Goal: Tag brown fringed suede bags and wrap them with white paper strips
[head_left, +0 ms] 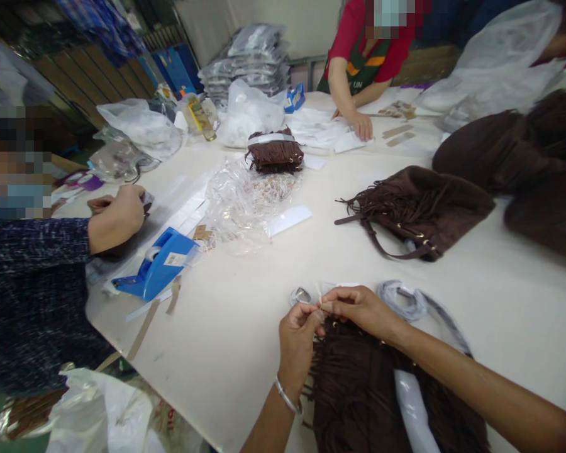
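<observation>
A dark brown fringed bag [358, 384] lies on the table right in front of me, with a strip of pale wrapping [412, 409] across it. At the bag's far edge my left hand [299, 330] pinches with thumb and fingers. My right hand [358, 308] meets it there, its fingertips closed together too. A small pale end sticks up between the fingertips; what it belongs to is too small to make out. Just beyond the hands sits a wrapped metal ring [300, 296]. A strap coiled in clear wrapping [400, 301] rests right of my right hand.
Another brown bag [434, 214] lies farther right, near a dark brown pile [504, 151]. A blue tape dispenser [158, 264] stands at the left edge, before a co-worker's arm [117, 220]. Clear plastic [236, 207] and a wrapped fringed bag [276, 154] occupy the middle. Another person's hand [361, 126] works opposite.
</observation>
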The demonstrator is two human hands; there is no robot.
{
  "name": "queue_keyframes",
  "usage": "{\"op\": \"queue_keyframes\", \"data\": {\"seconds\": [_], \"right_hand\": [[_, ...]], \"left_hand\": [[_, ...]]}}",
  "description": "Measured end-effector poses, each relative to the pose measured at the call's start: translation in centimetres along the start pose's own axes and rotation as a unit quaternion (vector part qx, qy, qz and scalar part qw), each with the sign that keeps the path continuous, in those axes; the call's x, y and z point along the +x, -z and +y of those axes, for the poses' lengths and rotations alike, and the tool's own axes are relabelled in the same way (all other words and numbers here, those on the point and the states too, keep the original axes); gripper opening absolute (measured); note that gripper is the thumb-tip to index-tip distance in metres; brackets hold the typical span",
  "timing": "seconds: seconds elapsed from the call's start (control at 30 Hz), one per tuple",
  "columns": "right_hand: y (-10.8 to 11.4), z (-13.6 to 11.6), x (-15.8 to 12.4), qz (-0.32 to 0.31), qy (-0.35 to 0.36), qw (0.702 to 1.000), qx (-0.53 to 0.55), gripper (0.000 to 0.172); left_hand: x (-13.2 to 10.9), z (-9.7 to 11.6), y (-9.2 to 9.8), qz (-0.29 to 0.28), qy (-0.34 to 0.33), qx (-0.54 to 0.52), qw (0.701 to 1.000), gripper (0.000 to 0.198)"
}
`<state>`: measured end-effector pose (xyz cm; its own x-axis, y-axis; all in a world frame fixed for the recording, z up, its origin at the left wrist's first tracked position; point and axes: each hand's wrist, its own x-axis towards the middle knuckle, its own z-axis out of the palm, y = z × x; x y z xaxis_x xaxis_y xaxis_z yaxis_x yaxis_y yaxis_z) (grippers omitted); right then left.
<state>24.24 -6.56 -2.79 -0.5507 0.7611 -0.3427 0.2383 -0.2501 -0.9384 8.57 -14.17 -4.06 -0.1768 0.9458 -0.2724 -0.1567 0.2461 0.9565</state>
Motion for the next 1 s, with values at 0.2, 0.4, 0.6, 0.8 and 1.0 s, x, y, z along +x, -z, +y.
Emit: {"op": "queue_keyframes", "data": {"seconds": [0.2,0.4,0.6,0.8,1.0], "right_hand": [[0.0,-0.9,-0.2,0.005,0.046,0.995,-0.091,0.024],[0.2,-1.5,-0.2,0.079,0.135,0.924,-0.349,0.022],[2.8,-1.3,0.0,0.009,0.143,0.927,-0.348,0.023],[5.3,0.1,-1.0,0.053,0.124,0.881,-0.454,0.038],[4.0,-0.3,1.2,-0.042,0.218,0.848,-0.481,0.064]], "left_hand": [[0.0,0.0,0.0,0.002,0.004,-0.006,1.000,0.019],[-0.1,0.3,0.3,-0.012,0.002,-0.067,0.998,0.014],[0.3,0.6,2.1,-0.195,0.135,-0.129,0.963,0.016],[0.9,0.4,3.6,-0.233,0.206,-0.078,0.947,0.032],[0.1,-0.4,3.4,-0.211,0.224,-0.067,0.949,0.034]]}}
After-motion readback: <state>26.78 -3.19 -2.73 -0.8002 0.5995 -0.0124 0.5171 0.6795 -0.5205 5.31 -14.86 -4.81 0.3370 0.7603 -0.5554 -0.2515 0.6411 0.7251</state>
